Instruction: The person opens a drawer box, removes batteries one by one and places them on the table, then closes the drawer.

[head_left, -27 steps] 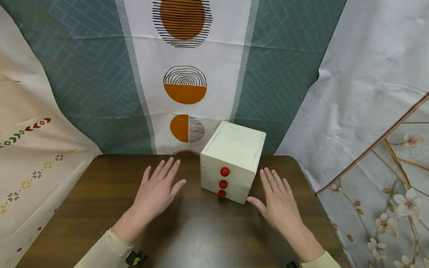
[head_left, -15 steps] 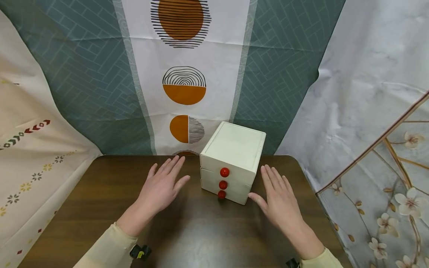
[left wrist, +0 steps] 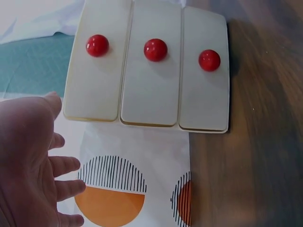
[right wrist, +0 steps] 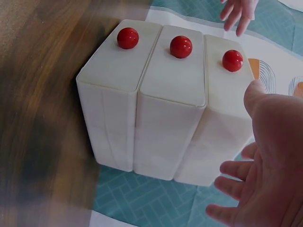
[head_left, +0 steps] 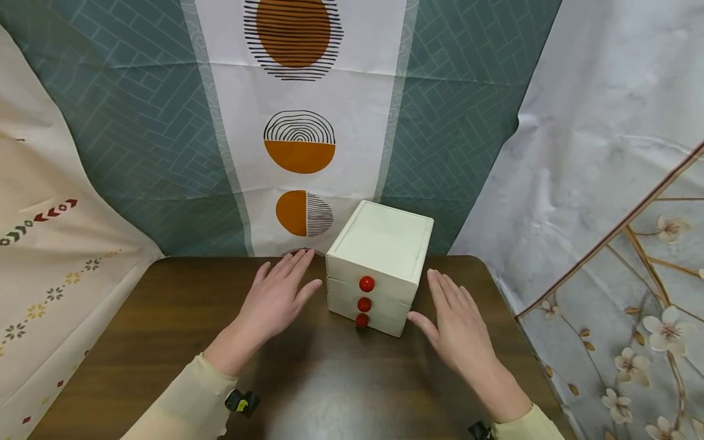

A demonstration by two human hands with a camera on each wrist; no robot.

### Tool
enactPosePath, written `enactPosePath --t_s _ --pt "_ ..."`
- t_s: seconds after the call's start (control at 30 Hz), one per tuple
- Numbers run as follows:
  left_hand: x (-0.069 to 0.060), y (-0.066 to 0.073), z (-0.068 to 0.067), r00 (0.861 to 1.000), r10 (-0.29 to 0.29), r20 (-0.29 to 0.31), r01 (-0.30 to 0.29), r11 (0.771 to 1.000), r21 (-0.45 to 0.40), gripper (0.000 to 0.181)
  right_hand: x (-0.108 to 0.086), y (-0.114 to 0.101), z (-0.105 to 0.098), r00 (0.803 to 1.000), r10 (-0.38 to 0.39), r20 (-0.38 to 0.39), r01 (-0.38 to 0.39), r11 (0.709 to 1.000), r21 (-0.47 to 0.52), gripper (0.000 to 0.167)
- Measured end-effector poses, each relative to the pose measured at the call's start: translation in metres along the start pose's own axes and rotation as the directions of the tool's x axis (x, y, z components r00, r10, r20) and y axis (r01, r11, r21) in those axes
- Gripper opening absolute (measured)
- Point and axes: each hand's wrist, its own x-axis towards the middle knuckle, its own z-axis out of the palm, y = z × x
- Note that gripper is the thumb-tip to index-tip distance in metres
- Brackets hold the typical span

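Note:
A white box of three stacked drawers (head_left: 385,238) stands on the dark wooden table, turned at an angle, each front bearing a round red knob (head_left: 366,283). All three drawers are closed in the left wrist view. My left hand (head_left: 275,302) hovers to the left of the box, fingers stretched and thumb pointing toward it, holding nothing. On the other side, my right hand (head_left: 462,333) has its fingers extended along the box's right side. Its thumb tip lies near the front right corner; whether it touches cannot be told. The right wrist view shows the drawer unit (right wrist: 170,99) beside the right palm.
The wooden table (head_left: 341,391) ends at a patterned cloth (head_left: 308,122) hanging behind the box. A cream cloth (head_left: 55,275) borders the left side and a floral cloth (head_left: 621,293) the right. A black wrist device (head_left: 242,402) sits by the left sleeve.
My left hand has moved right and slightly forward, closer to the box. My right hand has shifted slightly forward. The drawer box keeps its place on the table.

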Motion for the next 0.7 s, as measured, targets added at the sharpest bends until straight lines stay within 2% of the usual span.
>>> enactPosePath --t_s 0.13,0.4,0.7 --pt "0.007 0.004 -0.001 1.000 0.015 -0.005 -0.015 1.000 -0.011 0.074 0.003 -0.001 0.000 1.000 0.000 -0.010 0.000 1.000 0.014 0.096" --pt "0.023 0.014 -0.001 0.999 0.034 -0.014 -0.035 0.998 -0.060 0.072 0.009 -0.002 0.001 0.997 -0.021 -0.079 0.024 0.999 0.046 0.095" --pt "0.033 0.023 0.000 0.999 0.047 -0.011 -0.047 0.996 -0.081 0.073 0.015 -0.004 0.001 0.995 -0.023 -0.101 0.029 0.998 0.058 0.094"
